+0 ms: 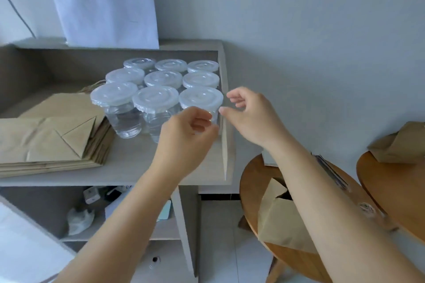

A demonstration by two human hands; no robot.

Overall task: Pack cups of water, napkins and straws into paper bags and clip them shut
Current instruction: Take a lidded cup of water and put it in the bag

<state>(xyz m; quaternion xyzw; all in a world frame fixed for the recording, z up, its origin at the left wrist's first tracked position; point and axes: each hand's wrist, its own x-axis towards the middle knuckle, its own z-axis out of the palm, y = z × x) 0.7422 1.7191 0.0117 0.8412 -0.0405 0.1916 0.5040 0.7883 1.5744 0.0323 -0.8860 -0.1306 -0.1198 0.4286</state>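
Nearest, an open paper bag [279, 220] is seen standing on a round wooden surface [253, 181] at the right, partly hidden by the right forearm. Further in, both hands are raised at the near right corner of the cup group: the left hand [184, 138] has its fingers [202, 122] loosely curled with nothing held, and the right hand [250, 115] is likewise relaxed and empty, its thumb just beside the nearest right cup [200, 100]. Nine lidded cups of water are set in three rows on the pale shelf [128, 163], with a stack of flat paper bags [46, 142] lying to their left. The near right cup is judged the one about to be taken. It should be expected to be fairly heavy with water, thin-walled, smooth and easily squeezed, so the clear wall below the lid is judged the best hold, from both sides, and it should be kept upright. Napkins and straws cannot be identified with certainty.
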